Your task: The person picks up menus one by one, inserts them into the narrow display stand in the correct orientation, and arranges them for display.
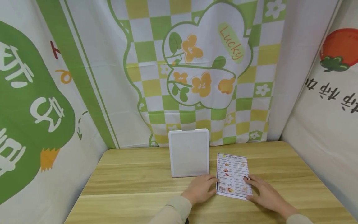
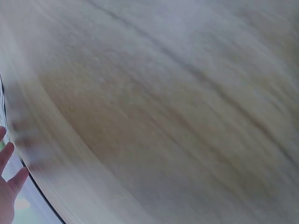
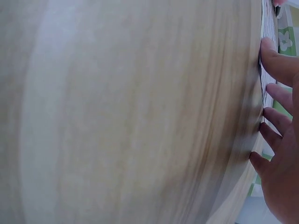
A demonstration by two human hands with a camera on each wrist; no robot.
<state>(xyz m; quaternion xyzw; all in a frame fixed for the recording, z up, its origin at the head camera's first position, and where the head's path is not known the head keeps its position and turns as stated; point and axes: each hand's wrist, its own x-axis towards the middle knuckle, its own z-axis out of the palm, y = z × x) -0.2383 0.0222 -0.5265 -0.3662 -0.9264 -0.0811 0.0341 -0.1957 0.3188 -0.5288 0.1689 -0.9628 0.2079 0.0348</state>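
Observation:
A printed menu sheet [image 1: 232,174] with small food pictures lies on the wooden table, in the head view. My left hand [image 1: 199,188] rests at its left edge, thumb and fingers spread, fingertips touching the sheet. At the opposite edge, my right hand [image 1: 264,191] has its fingertips on the border, one finger reaching over the print. In the right wrist view the right hand [image 3: 280,126] shows relaxed fingers, tips down at the sheet's edge. Only part of the left hand [image 2: 7,191] appears in the left wrist view. Just left of the menu stands a white-framed panel [image 1: 189,154].
The wood-grain table [image 1: 126,177] reaches back to a green-and-yellow checked cloth [image 1: 159,40]. Printed fabric walls close in both sides, with a green shape [image 1: 33,109] at left and a tomato picture [image 1: 339,48] at right.

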